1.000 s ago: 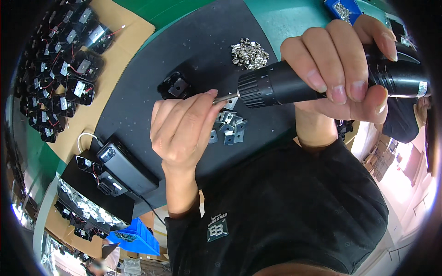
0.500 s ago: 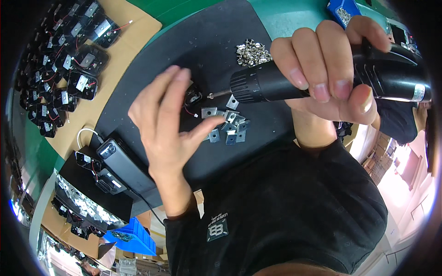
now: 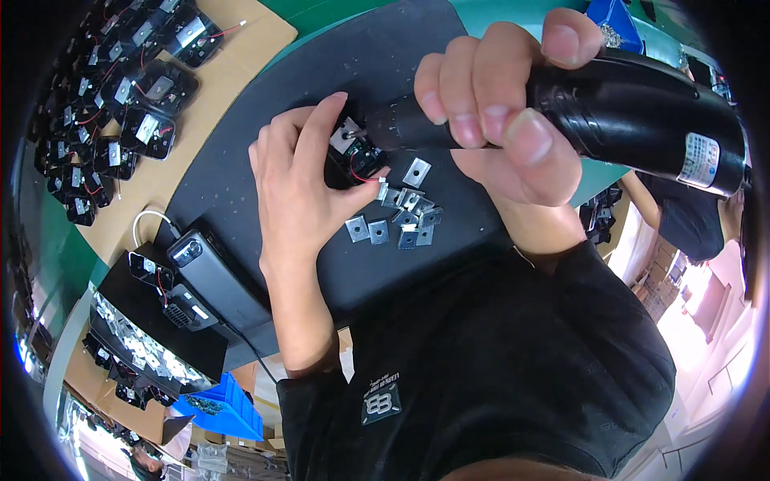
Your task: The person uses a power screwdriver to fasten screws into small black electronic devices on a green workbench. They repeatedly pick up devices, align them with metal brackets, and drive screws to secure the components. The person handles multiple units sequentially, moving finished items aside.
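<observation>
Black driver [image 3: 642, 112] likely heavy; right fingers [image 3: 501, 76] wrap it. Housing [image 3: 367, 163] at its nine o'clock likely light, wire [image 3: 353, 169] fragile; left fingers [image 3: 319, 132] clasp sides, best hold.

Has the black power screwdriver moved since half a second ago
Yes. Judged against the loose metal plates, the black power screwdriver has shifted leftward and farther from the person's body.

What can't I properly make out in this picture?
Head view:
Held black housing: left side hidden by the left hand.
Power screwdriver: grip partly covered by the right hand.
Driver tip: too small to show any screw clearly.
Upper blue bin: cut off by picture edge.
</observation>
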